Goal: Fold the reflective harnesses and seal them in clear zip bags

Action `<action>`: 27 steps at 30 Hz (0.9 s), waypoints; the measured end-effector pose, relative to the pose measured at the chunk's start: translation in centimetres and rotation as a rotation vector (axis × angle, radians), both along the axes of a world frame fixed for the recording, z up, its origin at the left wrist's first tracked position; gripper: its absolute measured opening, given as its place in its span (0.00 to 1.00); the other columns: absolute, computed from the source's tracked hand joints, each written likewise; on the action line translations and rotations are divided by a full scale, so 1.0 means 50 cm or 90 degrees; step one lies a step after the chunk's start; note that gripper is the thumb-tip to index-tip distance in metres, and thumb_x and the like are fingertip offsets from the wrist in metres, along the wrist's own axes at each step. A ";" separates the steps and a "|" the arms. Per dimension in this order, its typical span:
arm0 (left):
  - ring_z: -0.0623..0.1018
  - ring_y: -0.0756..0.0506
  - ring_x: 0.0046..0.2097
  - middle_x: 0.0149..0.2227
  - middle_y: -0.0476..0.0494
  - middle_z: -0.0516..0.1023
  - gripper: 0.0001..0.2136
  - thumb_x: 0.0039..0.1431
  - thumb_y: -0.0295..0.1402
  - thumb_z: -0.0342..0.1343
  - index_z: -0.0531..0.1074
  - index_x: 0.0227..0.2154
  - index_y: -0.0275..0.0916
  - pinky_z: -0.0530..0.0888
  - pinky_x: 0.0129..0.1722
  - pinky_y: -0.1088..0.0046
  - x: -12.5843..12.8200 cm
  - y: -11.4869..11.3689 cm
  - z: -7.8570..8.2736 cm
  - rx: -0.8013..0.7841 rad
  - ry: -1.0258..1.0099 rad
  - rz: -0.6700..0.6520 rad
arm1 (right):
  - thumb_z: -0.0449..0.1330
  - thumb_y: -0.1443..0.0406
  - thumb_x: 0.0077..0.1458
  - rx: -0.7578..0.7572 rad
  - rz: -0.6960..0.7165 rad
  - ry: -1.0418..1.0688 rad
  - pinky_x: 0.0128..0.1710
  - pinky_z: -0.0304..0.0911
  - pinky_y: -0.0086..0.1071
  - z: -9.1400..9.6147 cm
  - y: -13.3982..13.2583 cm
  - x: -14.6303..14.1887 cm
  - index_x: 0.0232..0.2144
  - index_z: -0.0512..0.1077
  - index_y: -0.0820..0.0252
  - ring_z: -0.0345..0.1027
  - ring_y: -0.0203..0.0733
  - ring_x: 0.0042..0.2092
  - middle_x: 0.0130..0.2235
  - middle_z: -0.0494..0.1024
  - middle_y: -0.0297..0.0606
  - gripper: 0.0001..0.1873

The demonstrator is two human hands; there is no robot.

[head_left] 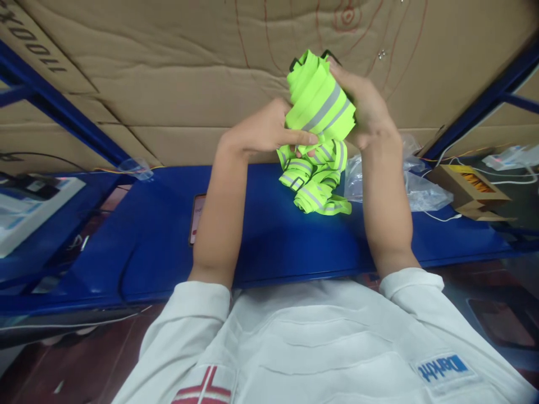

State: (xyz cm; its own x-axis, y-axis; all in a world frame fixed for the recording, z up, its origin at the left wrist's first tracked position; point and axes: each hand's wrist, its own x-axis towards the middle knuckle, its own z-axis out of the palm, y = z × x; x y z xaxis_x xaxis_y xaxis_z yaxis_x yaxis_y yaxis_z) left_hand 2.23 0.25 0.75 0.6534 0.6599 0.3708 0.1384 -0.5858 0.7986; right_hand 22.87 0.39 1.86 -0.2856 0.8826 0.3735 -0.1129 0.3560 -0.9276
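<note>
Both my hands hold a thick bundle of neon yellow-green reflective straps with grey stripes, raised above the table. My left hand pinches its lower left side, thumb pointing right across the strap. Around the bundle's right side my right hand is wrapped; some of its fingers are hidden behind the fabric. Dark buckles show at the bundle's top edge. Below it a loose heap of the same reflective straps, with black buckles, lies on the blue table.
Clear plastic bags lie right of the straps, beside an open cardboard box. A phone rests partly behind my left forearm. A clear plastic cup is at the back left. Cardboard sheeting and blue metal posts stand behind.
</note>
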 end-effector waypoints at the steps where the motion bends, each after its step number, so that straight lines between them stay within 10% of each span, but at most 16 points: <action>1: 0.86 0.42 0.42 0.39 0.43 0.89 0.23 0.55 0.50 0.82 0.84 0.41 0.37 0.83 0.46 0.69 -0.001 0.004 -0.004 0.001 -0.007 -0.001 | 0.64 0.51 0.72 0.026 -0.039 0.004 0.42 0.77 0.32 0.000 0.000 -0.005 0.40 0.70 0.54 0.77 0.41 0.40 0.38 0.81 0.35 0.15; 6: 0.87 0.41 0.39 0.35 0.43 0.86 0.23 0.58 0.53 0.80 0.85 0.41 0.37 0.83 0.41 0.68 -0.002 -0.003 -0.014 -0.031 -0.063 0.007 | 0.63 0.75 0.72 0.209 -0.175 0.056 0.37 0.62 0.24 0.004 0.002 -0.013 0.39 0.70 0.56 0.63 0.33 0.35 0.35 0.71 0.28 0.11; 10: 0.87 0.41 0.37 0.33 0.44 0.85 0.17 0.62 0.47 0.78 0.85 0.39 0.37 0.80 0.35 0.71 0.003 -0.025 -0.005 -0.026 -0.103 0.034 | 0.58 0.57 0.81 0.331 -0.123 -0.094 0.33 0.57 0.30 0.011 -0.026 0.005 0.25 0.65 0.56 0.57 0.35 0.29 0.26 0.64 0.30 0.28; 14: 0.85 0.46 0.34 0.32 0.48 0.84 0.06 0.65 0.36 0.75 0.86 0.36 0.40 0.77 0.31 0.74 0.010 -0.042 0.006 -0.012 -0.151 0.028 | 0.62 0.53 0.77 0.366 -0.050 -0.228 0.53 0.71 0.30 0.012 -0.055 0.013 0.50 0.76 0.62 0.75 0.39 0.47 0.48 0.83 0.37 0.17; 16: 0.82 0.47 0.33 0.31 0.49 0.83 0.07 0.64 0.36 0.75 0.85 0.34 0.41 0.76 0.31 0.73 0.011 -0.049 0.010 -0.020 -0.166 0.026 | 0.69 0.62 0.68 0.434 -0.091 -0.215 0.68 0.66 0.32 0.010 -0.055 0.008 0.65 0.68 0.66 0.72 0.40 0.61 0.64 0.76 0.44 0.29; 22: 0.82 0.45 0.33 0.35 0.45 0.87 0.17 0.64 0.52 0.76 0.84 0.37 0.43 0.77 0.34 0.65 0.008 -0.045 0.008 -0.071 -0.147 -0.018 | 0.63 0.70 0.61 0.585 -0.129 -0.163 0.74 0.61 0.33 0.013 -0.027 -0.003 0.63 0.68 0.73 0.69 0.43 0.68 0.66 0.74 0.51 0.29; 27: 0.86 0.40 0.33 0.32 0.39 0.86 0.27 0.71 0.61 0.65 0.82 0.40 0.37 0.77 0.32 0.66 0.025 -0.037 0.006 -0.040 -0.100 0.168 | 0.59 0.66 0.72 0.543 -0.213 -0.148 0.68 0.66 0.31 0.018 -0.043 -0.003 0.62 0.72 0.69 0.74 0.40 0.63 0.63 0.80 0.40 0.20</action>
State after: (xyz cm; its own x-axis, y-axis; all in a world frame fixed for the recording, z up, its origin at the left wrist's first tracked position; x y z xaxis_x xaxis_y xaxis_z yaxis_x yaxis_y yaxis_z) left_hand 3.47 -1.62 1.06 0.3949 0.8237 0.4069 0.1503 -0.4948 0.8559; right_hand 22.74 -1.77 2.77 -0.2151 0.3869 0.8967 0.2733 0.9054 -0.3250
